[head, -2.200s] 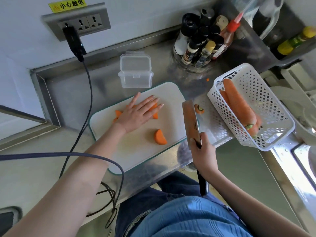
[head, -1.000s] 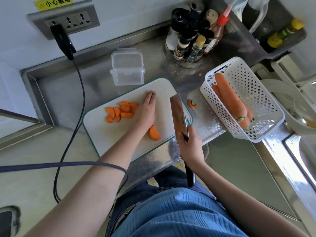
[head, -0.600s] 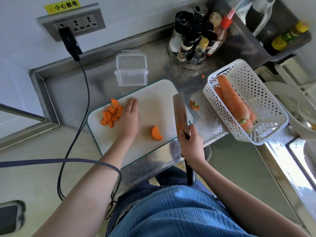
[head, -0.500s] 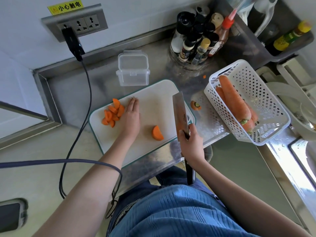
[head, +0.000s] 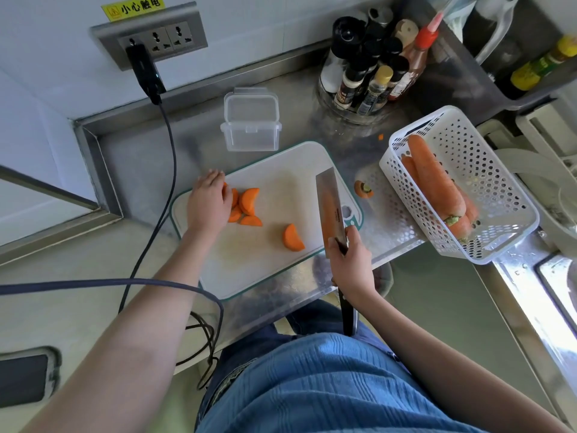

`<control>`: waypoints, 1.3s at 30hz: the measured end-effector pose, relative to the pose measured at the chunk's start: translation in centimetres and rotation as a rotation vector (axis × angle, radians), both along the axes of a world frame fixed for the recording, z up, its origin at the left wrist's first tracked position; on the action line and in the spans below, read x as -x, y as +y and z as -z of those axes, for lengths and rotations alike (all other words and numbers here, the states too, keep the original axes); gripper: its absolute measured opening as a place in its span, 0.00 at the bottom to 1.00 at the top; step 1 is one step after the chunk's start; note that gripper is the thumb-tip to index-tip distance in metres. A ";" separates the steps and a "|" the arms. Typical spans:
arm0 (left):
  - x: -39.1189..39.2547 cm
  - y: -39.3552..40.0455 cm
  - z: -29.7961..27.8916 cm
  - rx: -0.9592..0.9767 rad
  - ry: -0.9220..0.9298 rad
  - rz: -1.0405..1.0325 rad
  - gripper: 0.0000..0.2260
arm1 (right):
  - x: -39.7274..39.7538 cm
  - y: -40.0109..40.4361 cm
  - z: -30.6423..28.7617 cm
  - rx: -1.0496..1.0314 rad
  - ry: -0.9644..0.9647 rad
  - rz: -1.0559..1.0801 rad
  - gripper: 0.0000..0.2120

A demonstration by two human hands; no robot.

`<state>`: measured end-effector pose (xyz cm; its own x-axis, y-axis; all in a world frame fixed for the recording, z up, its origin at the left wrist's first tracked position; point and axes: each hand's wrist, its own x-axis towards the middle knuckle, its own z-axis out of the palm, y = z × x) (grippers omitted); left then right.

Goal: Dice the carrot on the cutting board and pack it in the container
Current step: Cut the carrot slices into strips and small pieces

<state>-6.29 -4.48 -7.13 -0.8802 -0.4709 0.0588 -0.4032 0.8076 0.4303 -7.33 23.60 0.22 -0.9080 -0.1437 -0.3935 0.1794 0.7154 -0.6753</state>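
Note:
A white cutting board [head: 274,264] with a teal rim lies on the steel counter. Several orange carrot pieces [head: 246,204] sit in a small heap at its left part, and one larger half-round carrot piece [head: 292,238] lies alone near the middle. My left hand [head: 208,201] rests on the board's left end, its fingers against the left side of the heap. My right hand [head: 351,264] grips the handle of a cleaver [head: 331,207], whose blade lies over the board's right edge. A clear container [head: 250,123] with its lid on stands behind the board.
A white perforated basket [head: 487,195] with whole carrots [head: 434,179] overhangs the counter at right. A cut carrot top [head: 363,189] lies beside the board. Bottles [head: 371,67] crowd the back. A black cable [head: 170,142] drops from the wall socket at left.
My left hand swept the cut pieces to the board's left, then crossed to the heap's far side, and the pieces have shifted back toward the right. The cleaver hand has barely moved.

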 end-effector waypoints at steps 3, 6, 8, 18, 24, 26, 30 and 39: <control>-1.6 0.7 0.3 0.047 0.037 0.006 0.15 | 0.1 -0.2 -0.2 0.003 -0.003 0.006 0.07; -2.1 1.6 -0.6 0.106 0.099 0.021 0.17 | 0.1 -0.7 -0.4 0.007 -0.007 0.004 0.06; -2.4 3.4 -1.7 0.098 0.219 0.140 0.16 | 0.0 -1.2 -0.7 0.002 -0.001 -0.029 0.06; -6.2 10.6 -0.7 0.026 0.277 0.646 0.09 | -2.0 -2.4 -1.8 -0.116 0.093 -0.300 0.06; -5.2 11.2 -0.2 -0.136 0.116 0.528 0.25 | -1.9 -1.8 -1.7 -0.096 0.086 -0.176 0.07; -4.7 11.3 -0.3 -0.202 0.128 0.502 0.25 | -1.7 -1.4 -1.6 -0.103 0.080 -0.145 0.07; -4.0 11.6 -0.8 -0.329 0.157 0.395 0.24 | -1.6 -1.1 -1.6 -0.115 0.062 -0.131 0.07; -1.7 10.4 -0.4 -0.326 0.204 0.305 0.21 | 0.0 -2.4 -1.4 -0.149 0.077 -0.253 0.07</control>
